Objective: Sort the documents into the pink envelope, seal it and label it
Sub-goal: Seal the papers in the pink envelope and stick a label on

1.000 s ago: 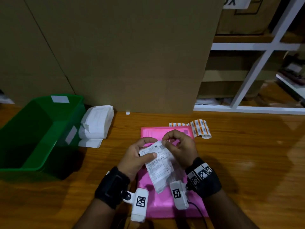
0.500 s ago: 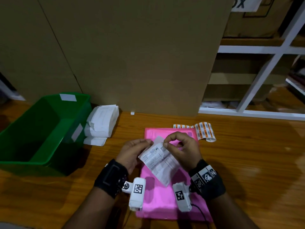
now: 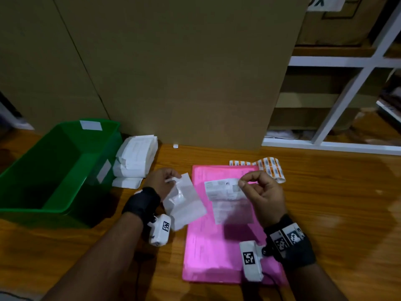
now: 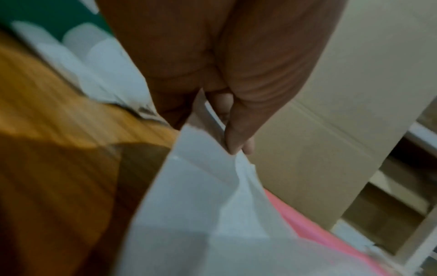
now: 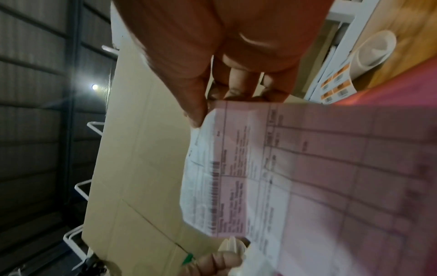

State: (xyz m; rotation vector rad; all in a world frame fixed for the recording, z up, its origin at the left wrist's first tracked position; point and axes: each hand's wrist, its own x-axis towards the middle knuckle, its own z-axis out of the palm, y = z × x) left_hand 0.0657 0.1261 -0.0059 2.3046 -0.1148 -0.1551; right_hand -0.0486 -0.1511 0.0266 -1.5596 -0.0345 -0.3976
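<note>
Holding: two sheets are up off the table (image 3: 325, 203), one in each hand, above and beside the pink envelope (image 3: 217, 246).
Pink envelope: it lies flat on the table in front of the person, its long axis running away from the body; its far short edge sits just beside a strip of orange stickers (image 3: 270, 168). Whether the flap is stuck down I cannot tell.
Green bin (image 3: 54, 170): it stands well to the left, with a stack of white packets (image 3: 135, 157) just beside its right wall.
Backing sheet (image 3: 184, 203): blank and white, it hangs left of the envelope's left edge, clear of the printed sheet.
Printed label (image 3: 229, 200): it hangs over the upper half of the envelope, top edge level, long axis roughly in line with the envelope's; pink shows through it in the right wrist view.
Left hand (image 3: 161, 183): thumb and fingers are curled and pinch the backing sheet's top corner; it is the hand nearer the bin.
Right hand (image 3: 260, 192): thumb and forefinger pinch the label's top right corner, the other fingers curled; it is the hand over the envelope.
Key relation: the envelope's face lies straight below the label, so I judge the coming move is a lowering by the right hand, with the label's edges kept parallel to the envelope's.
Risk: a thin sheet held by one corner may swing or crease before it lands.
</note>
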